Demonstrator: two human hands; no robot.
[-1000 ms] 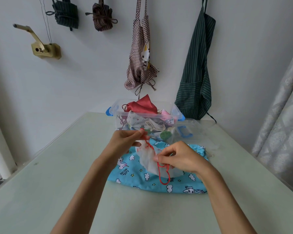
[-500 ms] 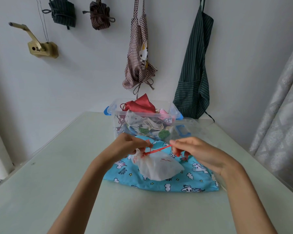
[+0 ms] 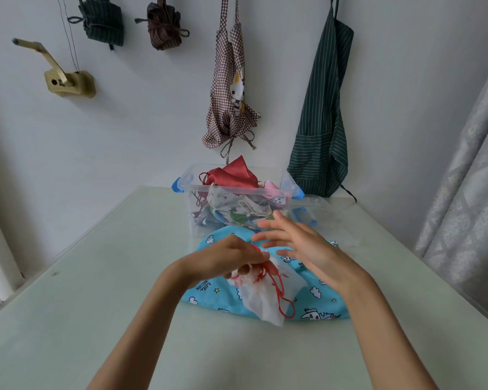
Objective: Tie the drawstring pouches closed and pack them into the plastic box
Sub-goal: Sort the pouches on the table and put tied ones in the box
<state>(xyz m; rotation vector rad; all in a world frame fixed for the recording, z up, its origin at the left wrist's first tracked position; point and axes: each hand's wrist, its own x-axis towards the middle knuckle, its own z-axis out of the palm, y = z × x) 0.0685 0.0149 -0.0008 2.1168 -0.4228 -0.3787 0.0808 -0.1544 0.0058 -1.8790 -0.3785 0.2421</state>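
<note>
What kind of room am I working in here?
Probably a home kitchen or utility corner: aprons hang on the wall, a curtain covers the right side, and a plain table serves as workspace.

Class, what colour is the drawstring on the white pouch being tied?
Red. The drawstring on the white pouch shows in the head view.

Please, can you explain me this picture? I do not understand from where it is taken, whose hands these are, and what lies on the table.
A camera worn on a person's head looks down at their two bare hands. The left hand grips the gathered neck of a small white drawstring pouch with a red cord. The right hand is open and holds nothing. Under the pouch a blue cartoon-print cloth bag lies on the pale green table. Behind stands a clear plastic box already holding pouches.
</note>
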